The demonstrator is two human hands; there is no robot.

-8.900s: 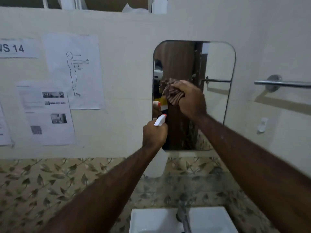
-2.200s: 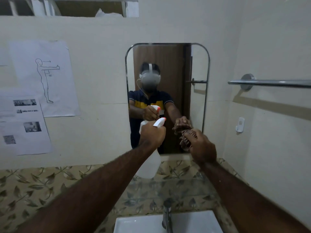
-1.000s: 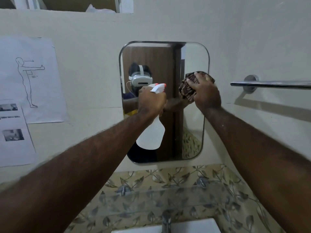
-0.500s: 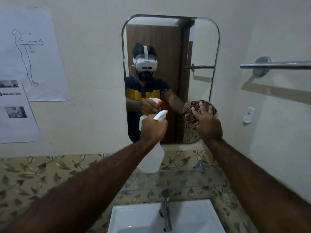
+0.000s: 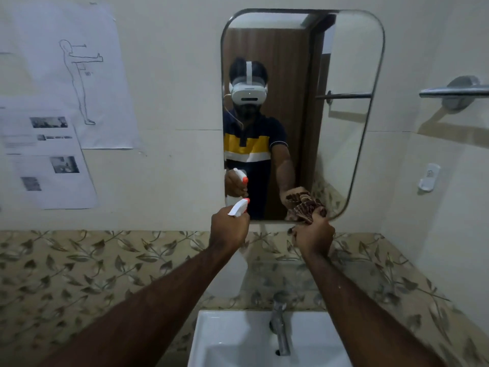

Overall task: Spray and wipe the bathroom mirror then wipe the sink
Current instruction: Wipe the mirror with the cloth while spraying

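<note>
A rounded rectangular mirror (image 5: 344, 62) hangs on the cream wall above a white sink (image 5: 238, 340). My left hand (image 5: 229, 229) grips a white spray bottle (image 5: 239, 207) with an orange nozzle, held in front of the mirror's lower left corner; the bottle's body hangs below my hand. My right hand (image 5: 313, 235) grips a bunched brown patterned cloth (image 5: 307, 209) and holds it against the mirror's bottom edge, right of centre. The mirror reflects me, both hands and a wooden door.
A chrome tap (image 5: 279, 329) stands at the back of the sink. Leaf-patterned tiles (image 5: 79, 274) run below the mirror. Paper sheets (image 5: 71, 75) are stuck on the left wall. A metal towel bar (image 5: 455, 91) and a small white hook (image 5: 429, 177) are on the right wall.
My right hand has slid the cloth down from the mirror's right side to its bottom edge. The left hand with the bottle has dropped lower. The view has tilted down, showing more sink.
</note>
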